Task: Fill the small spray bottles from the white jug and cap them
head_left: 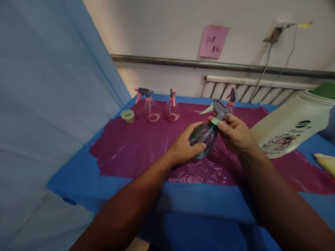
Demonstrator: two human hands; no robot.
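Observation:
My left hand (184,148) wraps round the clear green body of a small spray bottle (205,137) that stands tilted on the purple plastic sheet (136,150). My right hand (234,134) is closed on the bottle's neck and its grey and light-green trigger head (218,109). Both hands meet at the middle of the table.
Two pink-trigger spray bottles (151,106) (172,108) stand at the back, a third (232,96) behind my right hand. A small light-green cup (128,115) sits back left. A big white jug (293,123) leans at right. Blue cloth (199,205) covers the table; a blue curtain hangs left.

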